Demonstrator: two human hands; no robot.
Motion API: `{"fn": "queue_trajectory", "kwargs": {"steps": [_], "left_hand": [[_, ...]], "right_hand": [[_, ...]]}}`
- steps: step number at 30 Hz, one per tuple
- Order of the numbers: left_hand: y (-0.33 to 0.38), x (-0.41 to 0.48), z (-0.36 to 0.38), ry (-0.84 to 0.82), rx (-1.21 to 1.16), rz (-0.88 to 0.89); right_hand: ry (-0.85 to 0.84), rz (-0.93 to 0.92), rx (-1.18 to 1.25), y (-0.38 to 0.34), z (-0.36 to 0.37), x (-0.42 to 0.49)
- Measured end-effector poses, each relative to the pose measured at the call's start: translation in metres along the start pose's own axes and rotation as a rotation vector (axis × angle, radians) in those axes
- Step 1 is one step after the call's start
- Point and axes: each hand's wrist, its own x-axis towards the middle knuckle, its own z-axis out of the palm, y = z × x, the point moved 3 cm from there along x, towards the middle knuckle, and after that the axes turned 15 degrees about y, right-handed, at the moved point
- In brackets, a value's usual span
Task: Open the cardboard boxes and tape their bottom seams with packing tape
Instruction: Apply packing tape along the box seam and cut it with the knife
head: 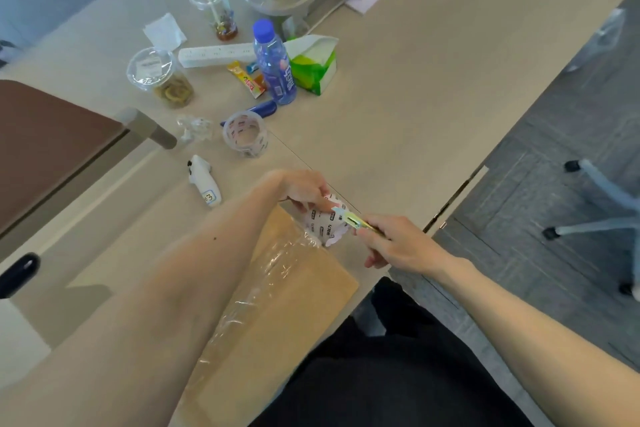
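Cardboard box (311,291): plain tan board, matte and flat-topped, lying at the near edge of the counter (433,97); its near end is hidden behind the left forearm and dark clothing.
Tape strip (266,284): clear glossy film, wrinkled and catching light, running lengthwise down the middle of the box to its far end.
Tape roll (323,224): clear tape with dark printed marks, round, at the far end of the box where the strip ends.
Left hand (304,191): fingers curled down over the far side of the roll, gripping it.
Right hand (394,246): fingers pinch a slim yellow cutter (353,220), whose pale tip sits against the right side of the roll.
Second roll (246,135): same printed clear tape, standing alone farther off on the counter.
Bottle (275,66): translucent blue plastic with a blue cap, upright, far left.
Tissue pack (313,69): soft green and white wrapper, just right of the bottle.
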Motion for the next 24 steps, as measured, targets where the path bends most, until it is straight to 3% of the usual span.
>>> {"fn": "queue_trajectory", "kwargs": {"steps": [9, 15, 24], "left_hand": [[-0.003, 0.002, 0.005, 0.06, -0.093, 0.167], [-0.001, 0.003, 0.004, 0.109, -0.085, 0.169], [0.003, -0.004, 0.001, 0.114, -0.228, 0.182]], "right_hand": [[0.051, 0.012, -0.033, -0.008, 0.027, -0.003], [0.079, -0.026, -0.143, -0.011, 0.031, -0.005], [0.156, -0.163, -0.509, -0.013, 0.044, 0.013]]}}
